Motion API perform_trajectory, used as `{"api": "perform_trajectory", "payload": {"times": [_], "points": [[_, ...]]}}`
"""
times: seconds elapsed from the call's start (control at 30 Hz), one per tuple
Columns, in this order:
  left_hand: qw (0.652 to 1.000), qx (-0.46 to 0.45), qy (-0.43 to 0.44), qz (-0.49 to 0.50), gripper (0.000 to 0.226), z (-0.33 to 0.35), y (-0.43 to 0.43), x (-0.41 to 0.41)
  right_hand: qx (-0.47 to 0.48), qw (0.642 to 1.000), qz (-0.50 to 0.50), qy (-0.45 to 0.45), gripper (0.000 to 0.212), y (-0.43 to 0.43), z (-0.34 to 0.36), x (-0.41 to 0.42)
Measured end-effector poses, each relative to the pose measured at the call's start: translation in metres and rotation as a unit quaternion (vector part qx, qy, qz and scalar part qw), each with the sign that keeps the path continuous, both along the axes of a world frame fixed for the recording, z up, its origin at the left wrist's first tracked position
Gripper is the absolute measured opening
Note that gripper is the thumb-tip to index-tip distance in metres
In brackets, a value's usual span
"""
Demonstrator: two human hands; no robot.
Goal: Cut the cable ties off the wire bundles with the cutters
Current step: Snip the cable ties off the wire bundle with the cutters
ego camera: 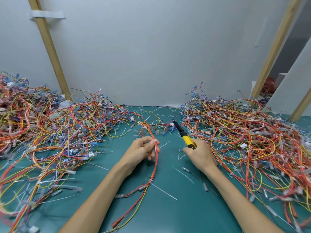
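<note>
One wire bundle (pixel 155 159) near yellow cutters (pixel 187 140)

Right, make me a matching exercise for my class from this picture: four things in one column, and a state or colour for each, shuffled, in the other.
Column one
1 left hand
2 right hand
3 cutters
4 cable tie

Column two
A yellow handles
B wrapped round the wires, uncut
C pinches the wire bundle
D grips a tool

Pairs: 1-C, 2-D, 3-A, 4-B
</note>
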State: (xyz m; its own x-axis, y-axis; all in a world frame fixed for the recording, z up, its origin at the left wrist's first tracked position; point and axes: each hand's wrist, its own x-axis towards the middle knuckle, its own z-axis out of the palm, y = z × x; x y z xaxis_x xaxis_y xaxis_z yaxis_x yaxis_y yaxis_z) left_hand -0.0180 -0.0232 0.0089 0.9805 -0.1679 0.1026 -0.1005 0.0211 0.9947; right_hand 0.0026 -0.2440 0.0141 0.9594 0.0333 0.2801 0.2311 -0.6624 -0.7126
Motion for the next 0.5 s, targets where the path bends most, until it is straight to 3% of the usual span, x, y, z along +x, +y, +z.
{"api": "perform_trajectory", "payload": {"times": [0.17, 0.33, 0.4, 0.5], "points": [[0.997, -0.072, -0.01, 0.034, 0.015, -0.0049, 0.0018, 0.0024, 0.124, 0.992, 0.0, 0.022, 0.019, 0.0001, -0.0014, 0.0009], [0.987, -0.16, -0.03, 0.007, 0.038, 0.0015, -0.0021, 0.0026, 0.256, 0.965, -0.016, 0.053, 0.013, -0.0013, -0.0019, 0.0038], [0.991, -0.132, -0.03, 0.009, 0.039, 0.0011, -0.0038, 0.0009, 0.296, 0.952, -0.025, 0.073, 0.017, -0.0031, -0.001, 0.0031], [0.996, 0.035, -0.066, 0.041, 0.021, -0.0001, -0.0047, -0.0031, 0.338, 0.936, -0.041, 0.087, 0.024, -0.0049, 0.0014, 0.0013]]}}
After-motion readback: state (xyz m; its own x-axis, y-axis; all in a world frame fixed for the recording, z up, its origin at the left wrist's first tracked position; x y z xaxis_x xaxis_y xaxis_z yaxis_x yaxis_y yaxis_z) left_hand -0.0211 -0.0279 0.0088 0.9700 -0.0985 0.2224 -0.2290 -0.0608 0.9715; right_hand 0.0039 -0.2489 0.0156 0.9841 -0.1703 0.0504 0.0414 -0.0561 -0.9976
